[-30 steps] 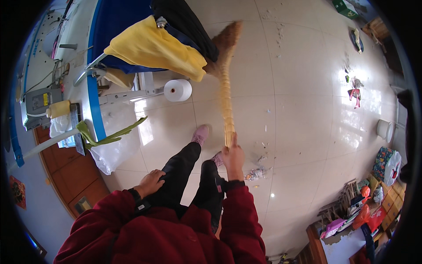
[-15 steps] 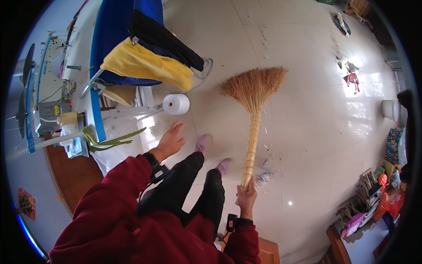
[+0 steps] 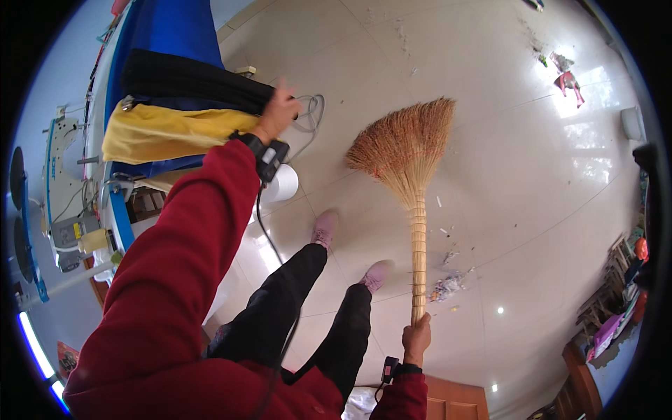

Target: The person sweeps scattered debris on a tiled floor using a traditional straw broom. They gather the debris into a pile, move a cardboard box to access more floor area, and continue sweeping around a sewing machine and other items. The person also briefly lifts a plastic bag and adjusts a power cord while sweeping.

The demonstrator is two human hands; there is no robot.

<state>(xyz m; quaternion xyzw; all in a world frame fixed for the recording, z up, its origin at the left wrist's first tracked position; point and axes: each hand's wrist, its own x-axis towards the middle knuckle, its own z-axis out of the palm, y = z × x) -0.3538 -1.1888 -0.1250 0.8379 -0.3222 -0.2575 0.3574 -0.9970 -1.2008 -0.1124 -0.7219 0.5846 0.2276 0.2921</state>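
Note:
My right hand [image 3: 417, 339] is closed round the handle of a straw broom [image 3: 418, 259]. The broom's brown bristle head [image 3: 409, 143] fans out away from me over the tiled floor. My left hand [image 3: 280, 112], smeared by motion, is reached out at the end of a rolled or folded black cloth [image 3: 189, 78]. Whether its fingers grip that cloth, I cannot tell. Just nearer lies a yellow cloth [image 3: 157, 131], hanging beside blue fabric [image 3: 175, 31]. A white thread cone [image 3: 283, 183] shows partly below my left wrist.
A sewing machine [image 3: 64, 164] stands on a blue-edged table at the left. Loose grey cable [image 3: 318, 115] lies past my left hand. Scraps [image 3: 448, 285] are heaped right of the broom handle; more litter [image 3: 565, 73] lies far right. A white bucket [image 3: 632, 123] stands near the right rim.
My left hand has moved up and away from me to the black cloth's end. The view has shifted, and the broom stays in my right hand, its handle now more upright.

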